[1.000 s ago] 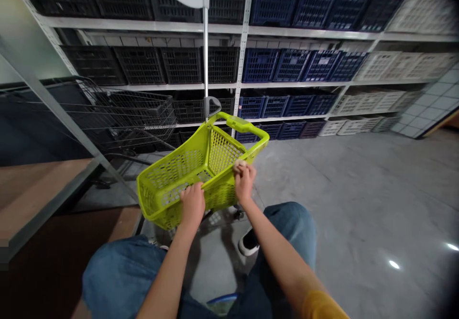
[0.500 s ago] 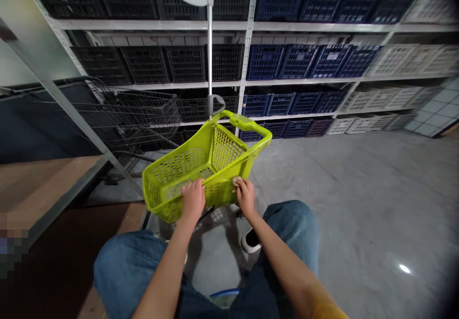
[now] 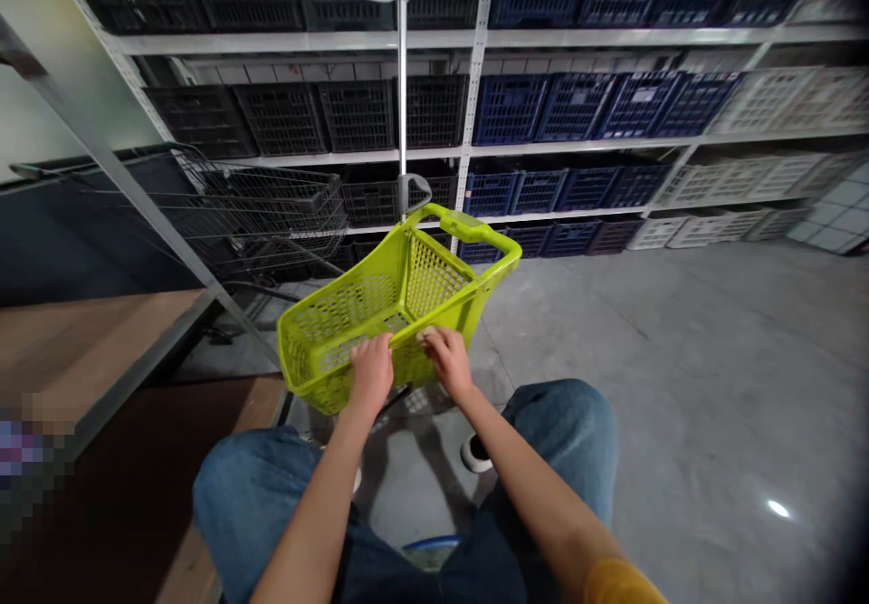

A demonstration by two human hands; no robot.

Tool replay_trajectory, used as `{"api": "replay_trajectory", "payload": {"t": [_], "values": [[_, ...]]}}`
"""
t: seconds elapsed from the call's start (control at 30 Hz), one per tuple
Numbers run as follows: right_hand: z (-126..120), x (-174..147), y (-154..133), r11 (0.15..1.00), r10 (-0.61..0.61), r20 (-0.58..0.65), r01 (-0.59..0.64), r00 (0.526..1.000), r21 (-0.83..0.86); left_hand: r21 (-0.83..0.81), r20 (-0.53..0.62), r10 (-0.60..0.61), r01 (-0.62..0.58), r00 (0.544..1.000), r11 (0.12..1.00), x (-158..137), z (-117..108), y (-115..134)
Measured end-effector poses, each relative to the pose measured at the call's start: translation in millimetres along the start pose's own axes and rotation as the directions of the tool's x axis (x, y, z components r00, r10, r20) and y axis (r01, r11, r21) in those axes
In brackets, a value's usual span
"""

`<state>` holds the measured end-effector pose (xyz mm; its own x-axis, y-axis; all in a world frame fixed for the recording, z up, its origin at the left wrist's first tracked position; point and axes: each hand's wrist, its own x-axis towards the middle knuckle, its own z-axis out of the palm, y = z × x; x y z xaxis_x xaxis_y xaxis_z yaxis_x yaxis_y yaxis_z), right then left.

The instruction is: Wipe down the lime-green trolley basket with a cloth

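Note:
A lime-green plastic shopping cart [image 3: 472,314] with perforated walls stands in front of my knees, its handle toward the upper right. My left hand [image 3: 371,376] is closed over the near rim of the basket, fingers hooked over the edge. Farther right on the same side, my right hand [image 3: 448,361] is bent round a small pale cloth [image 3: 425,335], pressed against the cart just below the rim. Most of the cloth is hidden by the fingers. A grey hook-shaped piece on a pole [image 3: 403,88] rises behind the cart's handle.
Shelves hold black crates [image 3: 278,119], blue crates [image 3: 510,108] and white crates [image 3: 757,101]. A dark wire shopping cart [image 3: 285,210] stands at left behind a slanting metal post [image 3: 149,210]. Brown boards [image 3: 109,341] lie at my left; grey floor [image 3: 679,387] stretches right.
My right hand has moved left and up along the cart's near side with the cloth. My left hand keeps its hold on the rim. The whole view has shifted slightly.

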<state>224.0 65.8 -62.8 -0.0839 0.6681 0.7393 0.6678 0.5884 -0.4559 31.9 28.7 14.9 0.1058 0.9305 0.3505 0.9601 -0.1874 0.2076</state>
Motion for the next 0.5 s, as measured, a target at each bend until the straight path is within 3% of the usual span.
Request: {"api": "replay_trajectory", "payload": {"t": [0.1, 0.2, 0.27, 0.37, 0.43, 0.5], "values": [[-13.8, 9.6, 20.3, 0.971, 0.235, -0.255, -0.239, 0.938, 0.016, 0.001, -0.014, -0.009, 0.009, 1.0, 1.0, -0.8, 2.4, 2.5], [-7.7, 14.7, 12.5, 0.951, 0.308, -0.322, -0.3, 0.896, 0.074, 0.003, -0.018, -0.021, 0.021, 1.0, 1.0, -0.7, 0.9, 5.7], [3.0, 11.0, -1.9, 0.954, 0.3, -0.288, -0.279, 0.909, 0.112, 0.004, -0.017, -0.03, 0.03, 0.999, 1.0, -0.2, -1.1, 6.3], [13.1, -0.5, -15.7, 0.985, 0.155, -0.101, -0.145, 0.983, 0.097, 0.008, -0.01, -0.037, 0.037, 0.999, 0.999, 0.7, -3.1, 4.4], [10.0, -4.0, -13.3, 0.996, 0.058, 0.017, -0.059, 0.998, 0.074, 0.01, -0.003, -0.03, 0.03, 1.0, 1.0, 0.9, -3.0, 2.9], [0.8, 0.1, -4.6, 0.997, 0.058, 0.017, -0.059, 0.998, 0.054, 0.012, -0.001, -0.024, 0.024, 1.0, 1.0, 0.8, -1.9, 2.3]]}}
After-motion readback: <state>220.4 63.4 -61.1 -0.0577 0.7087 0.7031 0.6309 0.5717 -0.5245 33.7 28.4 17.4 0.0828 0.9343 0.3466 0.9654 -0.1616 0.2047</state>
